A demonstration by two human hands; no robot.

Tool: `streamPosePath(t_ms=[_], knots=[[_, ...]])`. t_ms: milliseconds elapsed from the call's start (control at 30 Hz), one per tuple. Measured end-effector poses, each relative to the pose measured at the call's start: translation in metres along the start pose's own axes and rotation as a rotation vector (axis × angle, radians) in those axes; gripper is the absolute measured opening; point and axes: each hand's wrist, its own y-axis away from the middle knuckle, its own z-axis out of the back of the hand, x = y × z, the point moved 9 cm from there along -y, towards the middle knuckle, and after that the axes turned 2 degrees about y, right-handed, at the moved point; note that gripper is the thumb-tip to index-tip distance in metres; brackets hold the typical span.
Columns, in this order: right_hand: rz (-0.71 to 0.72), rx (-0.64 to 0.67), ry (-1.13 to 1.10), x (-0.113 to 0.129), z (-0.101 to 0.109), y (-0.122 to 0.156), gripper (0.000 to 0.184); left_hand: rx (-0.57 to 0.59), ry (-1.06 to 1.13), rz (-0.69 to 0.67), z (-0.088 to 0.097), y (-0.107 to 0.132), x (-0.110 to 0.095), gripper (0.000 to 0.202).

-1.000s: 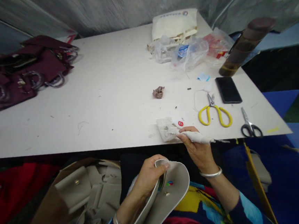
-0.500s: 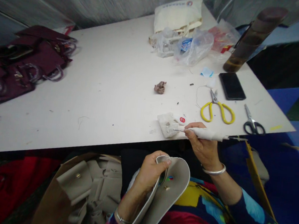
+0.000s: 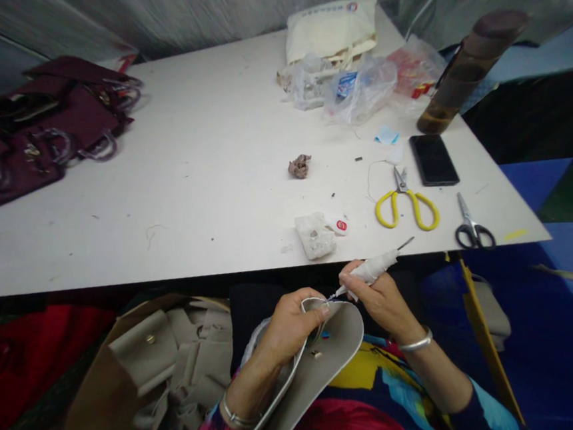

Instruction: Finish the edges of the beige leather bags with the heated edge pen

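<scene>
My left hand grips the folded edge of a beige leather flap held over my lap, below the table's front edge. My right hand is closed on a thin tool wrapped in white tape. The tool's tip touches the flap's rim right by my left thumb. A small metal snap and a coloured dot show on the flap's inner face. On the table just above sit a crumpled clear bag of small parts and a little white cap with a red mark.
Yellow-handled scissors, black scissors, a phone and a brown bottle lie at the white table's right. Plastic bags sit at the back, maroon bags at left. More beige pieces fill a carton at my knees.
My right hand drew the taped tool back from the small bag on the table and brought its tip down to the flap's rim. The left hand kept its hold.
</scene>
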Motion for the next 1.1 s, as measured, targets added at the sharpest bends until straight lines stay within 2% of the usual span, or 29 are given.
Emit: streamPosePath(t_ms=[267, 500, 633, 767, 933, 1000, 1100], knots=[[-0.032, 0.144, 0.058, 0.0, -0.005, -0.008, 0.033, 0.03, 0.023, 0.03, -0.005, -0.002, 0.009, 0.029], [0.012, 0.176, 0.098, 0.014, -0.014, -0.009, 0.031, 0.041, 0.092, 0.072, -0.005, -0.004, 0.018, 0.032], [0.015, 0.055, 0.049, 0.005, -0.011, 0.002, 0.032, -0.004, 0.176, 0.103, 0.004, -0.008, 0.027, 0.036], [0.006, -0.119, -0.013, -0.005, 0.001, 0.004, 0.036, -0.014, 0.211, 0.121, 0.008, -0.008, 0.025, 0.036], [0.174, -0.397, 0.09, 0.022, 0.029, -0.011, 0.03, -0.096, 0.31, 0.122, 0.022, -0.008, 0.019, 0.038], [0.224, -0.441, 0.146, 0.033, 0.032, -0.019, 0.029, -0.11, 0.339, 0.136, 0.027, -0.009, 0.019, 0.039], [0.248, -0.437, 0.178, 0.038, 0.031, -0.029, 0.032, -0.09, 0.359, 0.164, 0.028, -0.01, 0.021, 0.042]])
